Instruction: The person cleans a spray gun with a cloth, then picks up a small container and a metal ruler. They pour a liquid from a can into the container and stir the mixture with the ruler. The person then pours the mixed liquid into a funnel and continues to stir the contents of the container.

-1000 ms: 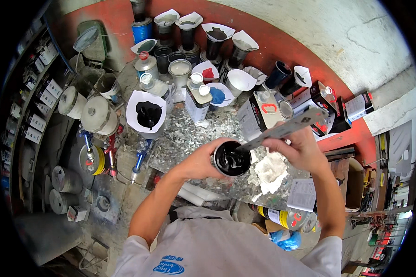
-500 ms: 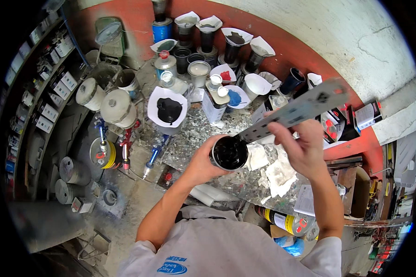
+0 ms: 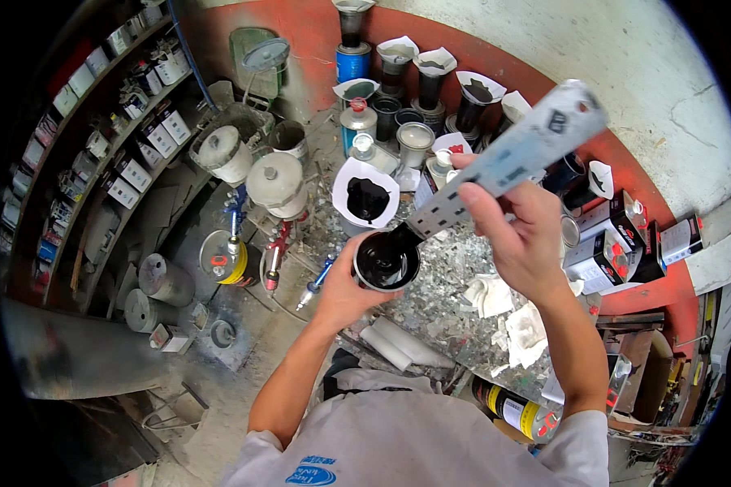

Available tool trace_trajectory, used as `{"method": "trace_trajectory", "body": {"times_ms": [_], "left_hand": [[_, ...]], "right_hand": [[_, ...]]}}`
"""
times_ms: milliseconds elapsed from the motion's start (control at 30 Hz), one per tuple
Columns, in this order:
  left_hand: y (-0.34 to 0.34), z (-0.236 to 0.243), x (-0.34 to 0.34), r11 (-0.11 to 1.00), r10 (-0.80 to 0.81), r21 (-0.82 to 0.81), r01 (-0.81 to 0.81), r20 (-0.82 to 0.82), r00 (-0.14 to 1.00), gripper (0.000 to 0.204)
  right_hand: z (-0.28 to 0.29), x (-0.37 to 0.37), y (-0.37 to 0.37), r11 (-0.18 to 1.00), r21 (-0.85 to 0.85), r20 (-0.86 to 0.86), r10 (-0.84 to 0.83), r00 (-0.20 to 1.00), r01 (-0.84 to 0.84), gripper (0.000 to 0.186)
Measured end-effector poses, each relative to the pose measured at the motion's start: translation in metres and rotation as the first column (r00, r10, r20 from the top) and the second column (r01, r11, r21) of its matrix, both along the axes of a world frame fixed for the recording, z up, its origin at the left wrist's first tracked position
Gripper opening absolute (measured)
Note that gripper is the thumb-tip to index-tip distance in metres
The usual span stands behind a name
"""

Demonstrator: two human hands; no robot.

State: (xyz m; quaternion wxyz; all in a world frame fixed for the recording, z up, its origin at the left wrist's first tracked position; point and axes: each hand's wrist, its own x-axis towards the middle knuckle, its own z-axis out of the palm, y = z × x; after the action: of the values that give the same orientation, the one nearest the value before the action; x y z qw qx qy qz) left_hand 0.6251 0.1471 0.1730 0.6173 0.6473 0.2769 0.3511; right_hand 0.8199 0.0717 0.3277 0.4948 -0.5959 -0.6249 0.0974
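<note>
My left hand (image 3: pixel 343 286) is wrapped round the side of a cup (image 3: pixel 414 272) that holds glossy black paint (image 3: pixel 380 258). In my right hand (image 3: pixel 518 235) is a long flat metal mixing stick (image 3: pixel 536 142) with dark square marks, pinched between thumb and fingers. It slants down to the left, and its black-coated lower end reaches over the cup's far rim into the mouth. Just beyond the cup stands a container topped by a white paper funnel (image 3: pixel 345 183), with a pool of black paint in it.
Cans, bottles and paper-topped cups (image 3: pixel 475 93) crowd the table's back. Crumpled white paper (image 3: pixel 526 329) lies at right on the paint-spattered table (image 3: pixel 455 325). Spray guns (image 3: pixel 276 252) hang at the left edge. A yellow-banded can (image 3: pixel 516 410) lies below the table's front edge.
My view has swung left. Both hands have moved left over the table, bringing the cup closer to the paper funnel. More of the stick's black-coated end shows above the cup.
</note>
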Motion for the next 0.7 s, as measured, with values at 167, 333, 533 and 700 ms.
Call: {"method": "trace_trajectory", "body": {"times_ms": [167, 333, 533, 700], "left_hand": [[0.023, 0.022, -0.014, 0.993, 0.106, 0.055, -0.105, -0.007, 0.994, 0.084], [0.039, 0.032, -0.021, 0.978, 0.192, 0.088, -0.188, -0.032, 0.981, 0.082], [0.059, 0.04, -0.027, 0.974, 0.198, 0.12, -0.19, -0.058, 0.978, 0.082], [0.073, 0.044, -0.021, 0.977, 0.197, 0.088, -0.195, -0.019, 0.98, 0.081]], "right_hand": [[-0.028, -0.015, 0.028, 0.989, -0.094, 0.097, 0.121, 0.988, -0.112, 0.028], [-0.009, -0.037, 0.046, 0.995, 0.012, -0.092, 0.103, 0.99, -0.102, 0.027], [0.023, -0.025, 0.089, 0.935, 0.345, -0.045, 0.107, 0.993, -0.086, 0.027], [-0.023, -0.022, 0.096, 0.996, 0.072, -0.011, 0.059, 0.998, -0.058, 0.03]]}}
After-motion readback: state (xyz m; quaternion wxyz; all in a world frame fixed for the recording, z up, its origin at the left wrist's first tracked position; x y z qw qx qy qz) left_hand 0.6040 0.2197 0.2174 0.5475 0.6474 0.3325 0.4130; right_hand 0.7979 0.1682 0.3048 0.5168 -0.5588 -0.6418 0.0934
